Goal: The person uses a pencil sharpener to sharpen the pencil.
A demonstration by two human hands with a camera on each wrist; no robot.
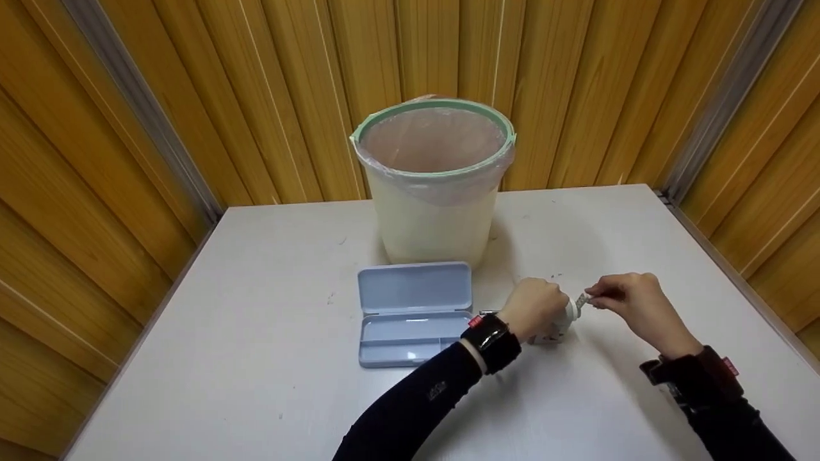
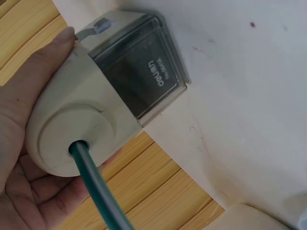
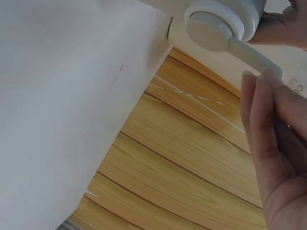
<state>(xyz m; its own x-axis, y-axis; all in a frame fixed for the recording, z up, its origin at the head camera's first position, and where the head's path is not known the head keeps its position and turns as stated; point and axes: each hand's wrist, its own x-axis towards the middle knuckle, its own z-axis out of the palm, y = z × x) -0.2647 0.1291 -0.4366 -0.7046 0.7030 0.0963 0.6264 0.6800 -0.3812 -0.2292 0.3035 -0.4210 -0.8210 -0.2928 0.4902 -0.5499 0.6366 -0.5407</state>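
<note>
A desktop pencil sharpener [image 2: 76,108] with a pale rounded body and a dark see-through shavings drawer is gripped by my left hand [image 1: 532,307], the thumb along its side. A green pencil [image 2: 98,189] stands in the sharpener's round hole. At the sharpener's other end is a pale crank [image 3: 252,55], which my right hand [image 1: 637,307] pinches near its tip between thumb and fingers. In the head view the left hand covers much of the sharpener. To the left of it lies a light blue pencil case [image 1: 413,288], its lid folded back.
Behind the pencil case stands a cream waste bin [image 1: 435,224] with a green rim and a clear liner. The white table [image 1: 224,320] carries small dark specks and is bordered by yellow wood-look panels [image 1: 301,115].
</note>
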